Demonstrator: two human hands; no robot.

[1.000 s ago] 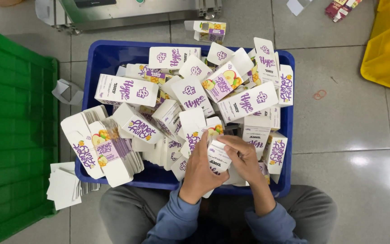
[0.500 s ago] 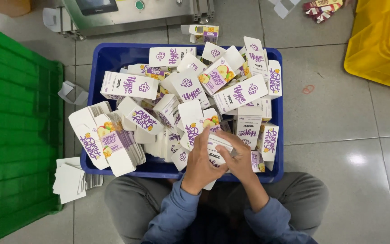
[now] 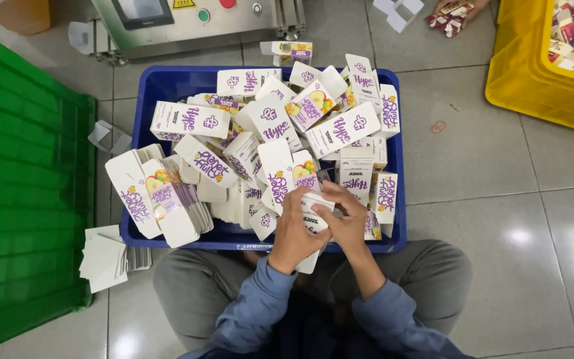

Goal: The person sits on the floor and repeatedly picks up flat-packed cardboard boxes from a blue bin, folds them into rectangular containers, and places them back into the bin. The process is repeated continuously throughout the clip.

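Both my hands meet over the near edge of a blue crate (image 3: 167, 85) heaped with white and purple cartons. My left hand (image 3: 291, 233) grips one small white carton (image 3: 313, 207) from the left and below. My right hand (image 3: 345, 221) closes on the same carton from the right, fingers over its top flap. A stack of flat unfolded cartons (image 3: 161, 196) leans on the crate's left rim. I sit on the floor with my knees around the crate's near side.
A green crate (image 3: 21, 199) fills the left side. A yellow crate (image 3: 546, 73) with red packets stands at the top right. A metal machine (image 3: 187, 20) with buttons is behind the blue crate. Flat white blanks (image 3: 104, 256) lie on the tiled floor.
The view has shifted slightly, so the crate sits a little lower. My hands have stayed on the small carton, fingers working at its top end.
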